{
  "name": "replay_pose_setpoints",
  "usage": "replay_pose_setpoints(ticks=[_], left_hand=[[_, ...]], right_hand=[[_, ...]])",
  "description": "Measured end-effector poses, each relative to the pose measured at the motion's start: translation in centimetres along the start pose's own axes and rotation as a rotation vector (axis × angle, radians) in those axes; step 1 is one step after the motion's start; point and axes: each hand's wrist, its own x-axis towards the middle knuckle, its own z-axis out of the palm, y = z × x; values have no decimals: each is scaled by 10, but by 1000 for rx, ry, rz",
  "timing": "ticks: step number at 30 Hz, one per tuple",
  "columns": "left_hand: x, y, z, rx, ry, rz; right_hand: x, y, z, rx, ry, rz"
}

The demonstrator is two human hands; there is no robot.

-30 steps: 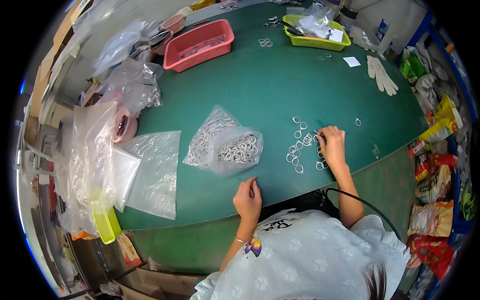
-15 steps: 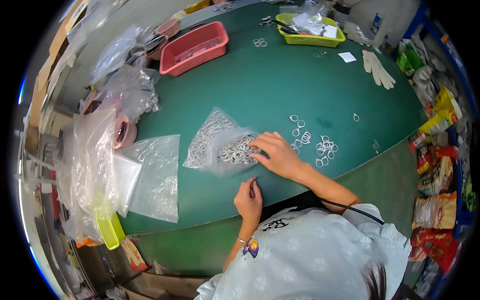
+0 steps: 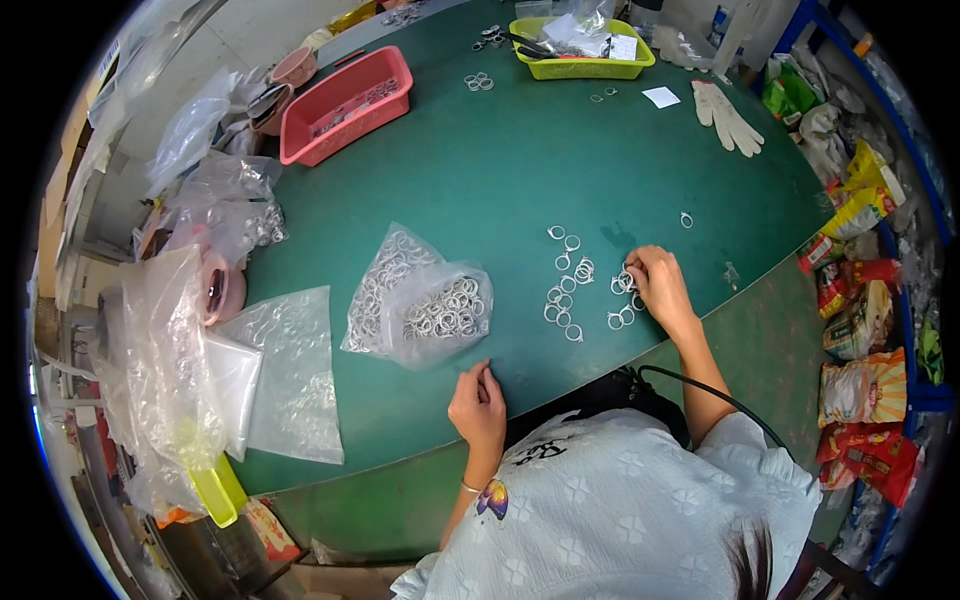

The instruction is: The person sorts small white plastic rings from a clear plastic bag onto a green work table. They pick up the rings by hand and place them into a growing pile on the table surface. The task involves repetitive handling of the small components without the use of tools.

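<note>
My right hand (image 3: 657,285) reaches over the right side of the table, its thumb and fingers pinched together at a small pile of silvery metal rings (image 3: 626,318). The fingertips partly cover the rings they grip. Just left of that pile lies another loose group of rings (image 3: 568,284). My left hand (image 3: 478,405) rests near the table's front edge with its fingers curled shut, and nothing shows in it. Beyond it, a clear plastic bag (image 3: 425,352) lies with its mouth open, full of many more such rings. A single ring (image 3: 686,220) lies apart at the right.
Flat clear plastic bags (image 3: 290,380) lie at the left of the green table (image 3: 500,180). At the back are a red basin (image 3: 350,135), a yellow-green tray (image 3: 585,68), a white card (image 3: 661,97) and a white glove (image 3: 727,120). Packaged goods (image 3: 862,390) fill blue shelving at right.
My right hand has moved right, from the bag of rings to the small pile. The left group of loose rings has grown. My left hand stays by the table edge. The view has shifted slightly.
</note>
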Motion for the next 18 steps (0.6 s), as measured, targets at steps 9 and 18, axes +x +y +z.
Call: replay_pose_setpoints(ticks=[9, 18], left_hand=[[-1, -1, 0, -12, 13, 7], [0, -1, 1, -17, 14, 17]], right_hand=[[-8, -2, -24, -104, -71, -121], [0, -2, -22, 200, 46, 85]])
